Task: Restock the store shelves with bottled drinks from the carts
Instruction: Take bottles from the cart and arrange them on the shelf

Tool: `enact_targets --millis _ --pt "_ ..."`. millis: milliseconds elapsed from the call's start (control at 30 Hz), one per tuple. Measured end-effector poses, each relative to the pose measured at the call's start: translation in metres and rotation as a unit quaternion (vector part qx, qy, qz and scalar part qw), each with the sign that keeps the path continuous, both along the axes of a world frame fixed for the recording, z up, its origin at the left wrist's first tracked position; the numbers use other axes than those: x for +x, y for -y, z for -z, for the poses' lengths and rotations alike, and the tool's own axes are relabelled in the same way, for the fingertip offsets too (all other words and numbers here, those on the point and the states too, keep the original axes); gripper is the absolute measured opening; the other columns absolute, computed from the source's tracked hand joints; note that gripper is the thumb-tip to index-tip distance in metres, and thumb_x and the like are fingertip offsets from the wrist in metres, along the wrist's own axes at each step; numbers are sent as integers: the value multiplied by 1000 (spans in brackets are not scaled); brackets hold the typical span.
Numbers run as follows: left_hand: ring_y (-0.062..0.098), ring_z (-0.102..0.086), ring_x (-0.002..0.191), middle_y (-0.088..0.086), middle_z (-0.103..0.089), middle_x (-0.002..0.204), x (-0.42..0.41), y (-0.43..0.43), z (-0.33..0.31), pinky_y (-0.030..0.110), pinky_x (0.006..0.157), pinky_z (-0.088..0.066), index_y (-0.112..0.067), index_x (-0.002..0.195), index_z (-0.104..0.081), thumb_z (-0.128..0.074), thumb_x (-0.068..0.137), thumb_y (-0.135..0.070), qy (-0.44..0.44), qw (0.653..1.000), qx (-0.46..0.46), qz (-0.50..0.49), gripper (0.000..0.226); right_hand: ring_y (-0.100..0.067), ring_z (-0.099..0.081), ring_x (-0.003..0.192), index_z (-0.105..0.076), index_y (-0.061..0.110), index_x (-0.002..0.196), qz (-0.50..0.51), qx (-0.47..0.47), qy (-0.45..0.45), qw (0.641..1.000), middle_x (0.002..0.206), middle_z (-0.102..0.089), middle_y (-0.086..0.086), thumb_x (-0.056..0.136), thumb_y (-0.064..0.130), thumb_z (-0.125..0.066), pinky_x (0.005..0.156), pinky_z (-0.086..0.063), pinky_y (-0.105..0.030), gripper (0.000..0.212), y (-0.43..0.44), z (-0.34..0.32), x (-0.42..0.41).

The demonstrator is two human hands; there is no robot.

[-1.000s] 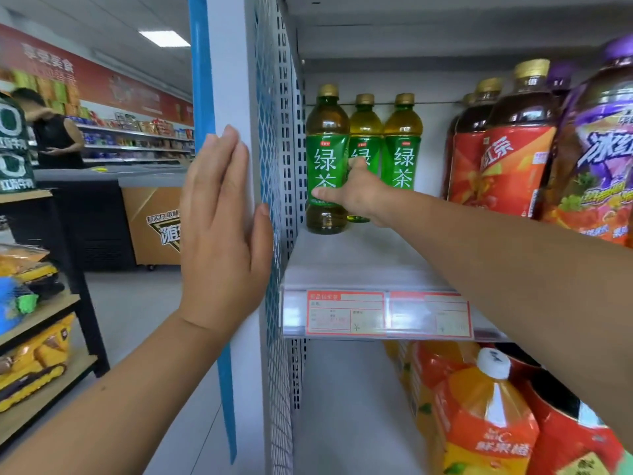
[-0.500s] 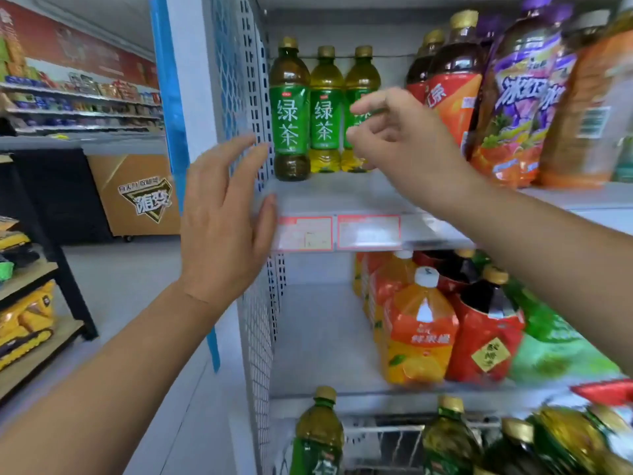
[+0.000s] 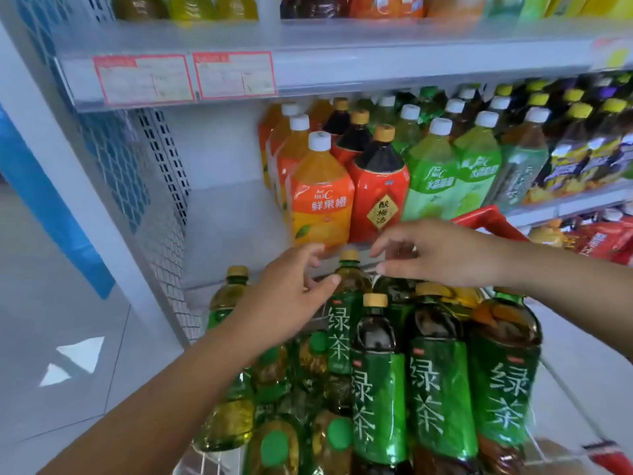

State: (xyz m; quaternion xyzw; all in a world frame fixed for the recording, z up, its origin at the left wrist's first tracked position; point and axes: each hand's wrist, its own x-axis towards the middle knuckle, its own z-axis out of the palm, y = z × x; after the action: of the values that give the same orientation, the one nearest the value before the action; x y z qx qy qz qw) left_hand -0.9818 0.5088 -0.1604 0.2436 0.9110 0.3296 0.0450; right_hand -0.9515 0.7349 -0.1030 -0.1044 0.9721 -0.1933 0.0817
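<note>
A cart (image 3: pixel 486 218) with a red frame stands in front of the shelves, filled with several green tea bottles, some upright and some lying. Both my hands hover over its far end. My left hand (image 3: pixel 291 296) reaches with spread fingers to the shoulder of one upright green tea bottle (image 3: pixel 342 327); its fingertips lie at the neck and do not wrap round it. My right hand (image 3: pixel 438 255) hangs just above and to the right, fingers loose and holding nothing. Bottoms of green tea bottles (image 3: pixel 191 6) show on the top shelf (image 3: pixel 342 66).
The middle shelf carries orange juice bottles (image 3: pixel 320 193), red sour-plum drink bottles (image 3: pixel 378 197) and light green bottles (image 3: pixel 431 173); bare shelf (image 3: pixel 233 228) lies left of them. A white perforated upright (image 3: pixel 164 186) bounds the shelving on the left, with tiled floor (image 3: pixel 68 354) beyond.
My view has dropped from the top shelf to the cart. My right hand left the shelved green tea bottles and my left hand left the upright; both came down over the cart.
</note>
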Motion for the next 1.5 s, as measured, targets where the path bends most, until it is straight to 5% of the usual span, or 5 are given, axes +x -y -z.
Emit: enact_targets --millis 333,1000,1167,1400,1500 --pt "16 -53 119 -7 -54 137 5 -28 43 27 90 -35 -35 134 -49 -38 93 -66 216 976 -8 3 53 -16 -51 92 -57 30 95 -56 277 -55 958 95 -53 4 70 87 -32 80 -38 -36 67 31 29 27" --pt "26 -71 98 6 -74 105 5 34 19 43 83 -55 -23 116 -64 -79 55 -42 274 891 361 27 65 11 -57 72 -50 33 106 9 -226 71 971 92 -65 15 54 42 -86 63 -41 -7 64 39 7 45" --pt "19 -71 91 0 -75 96 10 45 26 37 80 -56 -28 99 -74 -75 55 -29 293 883 351 109 45 -22 -70 98 -54 13 113 30 -426 29 904 106 -73 -6 53 9 -89 84 -55 -35 70 34 -17 21" --pt "24 -70 100 5 -74 107 14 37 37 40 87 -56 -23 110 -67 -78 56 -29 301 875 373 68 55 -9 -66 103 -55 28 109 48 -424 -26 904 105 -72 6 74 17 -79 94 -50 -32 44 41 13 9" --pt "27 -70 101 9 -73 109 13 35 43 43 87 -55 -23 107 -70 -79 57 -28 309 869 386 32 51 22 -52 103 -34 54 128 15 -329 -1 944 112 -57 35 86 45 -59 85 -39 -1 50 44 19 20"
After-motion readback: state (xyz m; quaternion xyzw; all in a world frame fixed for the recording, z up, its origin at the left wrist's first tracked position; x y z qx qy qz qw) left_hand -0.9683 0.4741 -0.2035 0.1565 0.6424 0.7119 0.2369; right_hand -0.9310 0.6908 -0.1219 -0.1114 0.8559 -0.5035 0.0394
